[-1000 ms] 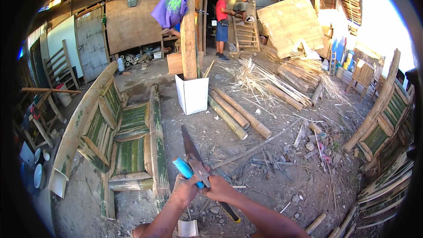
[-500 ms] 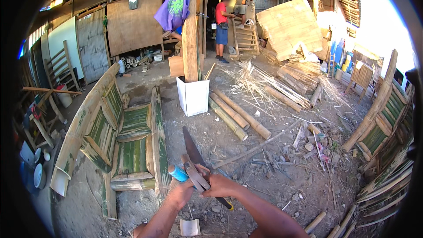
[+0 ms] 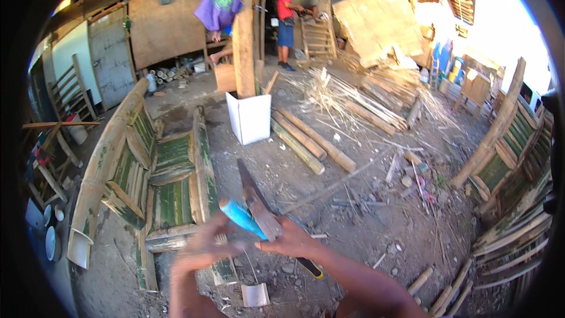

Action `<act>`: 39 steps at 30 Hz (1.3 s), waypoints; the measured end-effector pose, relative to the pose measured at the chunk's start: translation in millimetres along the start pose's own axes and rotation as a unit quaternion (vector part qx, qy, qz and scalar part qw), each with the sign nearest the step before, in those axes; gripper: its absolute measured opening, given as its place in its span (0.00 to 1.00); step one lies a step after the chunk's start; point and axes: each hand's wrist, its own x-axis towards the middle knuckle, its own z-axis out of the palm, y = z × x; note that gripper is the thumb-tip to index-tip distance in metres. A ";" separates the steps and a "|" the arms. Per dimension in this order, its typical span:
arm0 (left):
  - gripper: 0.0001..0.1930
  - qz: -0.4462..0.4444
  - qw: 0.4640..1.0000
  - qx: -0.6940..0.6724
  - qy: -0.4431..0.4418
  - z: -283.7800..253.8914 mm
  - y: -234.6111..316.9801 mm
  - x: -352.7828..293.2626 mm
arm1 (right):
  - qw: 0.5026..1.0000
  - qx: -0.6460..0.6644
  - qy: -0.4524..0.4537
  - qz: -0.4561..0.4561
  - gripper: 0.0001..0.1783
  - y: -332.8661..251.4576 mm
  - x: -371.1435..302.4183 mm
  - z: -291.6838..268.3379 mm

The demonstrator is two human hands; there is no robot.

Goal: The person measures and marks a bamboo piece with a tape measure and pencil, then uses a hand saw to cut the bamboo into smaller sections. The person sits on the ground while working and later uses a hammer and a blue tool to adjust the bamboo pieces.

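Observation:
My right hand [image 3: 289, 239] is closed at the lower end of a blue-handled tool [image 3: 242, 218] with a flat, rusty brown part beside the handle. Its exact kind is unclear. Passing under that hand is a long dark saw [image 3: 248, 180] with a black and yellow handle; I cannot tell whether the hand also grips it. My left hand [image 3: 207, 246], smeared by motion, is apart from the tool with fingers spread. Below my hands a pale curved bamboo offcut [image 3: 255, 295] lies on the ground.
A bamboo bench [image 3: 172, 203] stands at left, another bamboo seat [image 3: 500, 165] at right. Ahead are a post in a white box [image 3: 249, 119], bamboo poles [image 3: 312, 144] and a heap of split strips [image 3: 329, 97]. Two people [image 3: 286, 23] are at the back near a wooden ladder.
My left hand has come off the blue-handled tool and moved left, its fingers opening. The right hand keeps the tool, whose blue handle now shows more. The view has shifted slightly.

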 end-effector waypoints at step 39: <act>0.35 0.386 0.911 -0.094 0.112 26.9 90.1 -60.2 | 0.942 0.210 0.247 0.085 0.11 22.5 -5.8 -29.3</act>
